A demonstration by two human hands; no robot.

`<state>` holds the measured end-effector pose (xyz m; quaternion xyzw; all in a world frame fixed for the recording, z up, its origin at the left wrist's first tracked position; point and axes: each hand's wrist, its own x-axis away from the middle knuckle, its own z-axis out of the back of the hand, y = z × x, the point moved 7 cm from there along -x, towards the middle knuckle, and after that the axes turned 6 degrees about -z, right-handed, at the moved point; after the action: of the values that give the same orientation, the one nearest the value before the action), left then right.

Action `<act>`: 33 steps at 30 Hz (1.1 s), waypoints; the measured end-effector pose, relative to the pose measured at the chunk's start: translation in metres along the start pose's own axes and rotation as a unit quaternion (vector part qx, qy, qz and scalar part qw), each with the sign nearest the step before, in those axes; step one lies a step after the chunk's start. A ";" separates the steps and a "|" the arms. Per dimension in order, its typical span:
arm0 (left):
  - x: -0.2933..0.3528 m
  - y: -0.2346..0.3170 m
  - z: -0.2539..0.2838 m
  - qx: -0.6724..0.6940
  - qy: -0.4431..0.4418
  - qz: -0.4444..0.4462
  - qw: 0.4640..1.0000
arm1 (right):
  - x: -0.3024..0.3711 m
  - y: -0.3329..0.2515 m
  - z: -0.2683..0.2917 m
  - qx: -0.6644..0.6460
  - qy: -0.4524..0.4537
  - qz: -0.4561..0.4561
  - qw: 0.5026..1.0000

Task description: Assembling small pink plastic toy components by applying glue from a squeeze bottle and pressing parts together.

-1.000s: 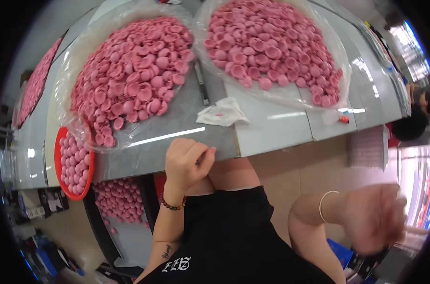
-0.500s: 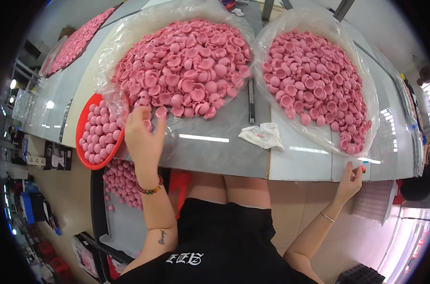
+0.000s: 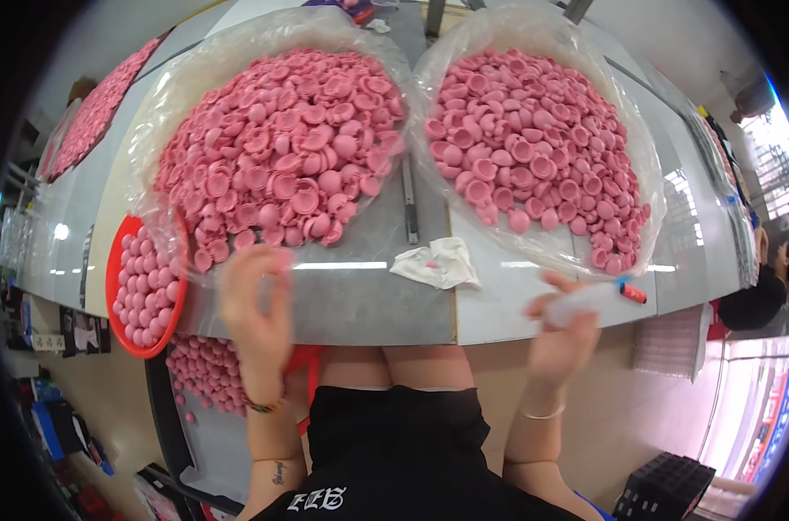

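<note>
Left hand (image 3: 257, 319) over grey-and-white table (image 3: 368, 317), motion-blurred, fingertips closed on a pink rounded piece (image 3: 281, 257); beyond it, a heap of pink hollow half-spheres (image 3: 282, 148) on clear plastic sheeting (image 3: 156, 104); left of it, a red round-rimmed basket (image 3: 113, 291) of pink balls (image 3: 147, 291). Right hand (image 3: 566, 339) wrapped around a translucent white bottle (image 3: 578, 304); right of it, a small red cylinder (image 3: 634, 295). White crumpled tissue (image 3: 451, 265) between hands.

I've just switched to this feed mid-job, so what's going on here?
The person's left hand is blurred and seems to pinch a pink piece. The right hand holds what looks like a pale bottle near the front edge of the table. Ahead, two heaps of pink shells lie on clear plastic; to the left, pink balls sit in a red basket.
</note>
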<state>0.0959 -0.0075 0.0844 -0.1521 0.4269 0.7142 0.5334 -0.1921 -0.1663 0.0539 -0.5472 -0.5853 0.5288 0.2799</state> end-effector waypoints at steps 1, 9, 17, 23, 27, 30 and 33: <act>0.002 0.024 -0.019 0.077 -0.034 -0.020 0.996 | 0.004 0.007 -0.030 -0.010 -0.041 -0.030 0.999; 0.035 0.059 -0.100 0.458 -0.161 0.149 0.862 | 0.016 0.044 -0.093 -0.107 -0.146 -0.131 0.975; 0.035 0.047 -0.103 0.613 -0.144 0.240 0.738 | 0.017 0.056 -0.095 -0.094 -0.139 -0.139 0.976; 0.038 0.047 -0.106 0.627 -0.208 0.239 0.711 | 0.012 0.049 -0.102 -0.063 -0.157 -0.096 0.981; 0.035 0.044 -0.101 0.625 -0.165 0.194 0.738 | 0.011 0.049 -0.108 -0.053 -0.191 -0.141 0.970; 0.036 0.045 -0.100 0.619 -0.159 0.191 0.745 | 0.008 0.049 -0.108 0.000 -0.186 -0.083 0.979; 0.037 0.043 -0.100 0.615 -0.153 0.204 0.746 | 0.007 0.049 -0.114 -0.029 -0.191 -0.103 0.976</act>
<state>0.0196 -0.0644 0.0198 0.4107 0.7073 0.4028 0.4109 -0.0734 -0.1313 0.0393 -0.3809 -0.6962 0.5744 0.2004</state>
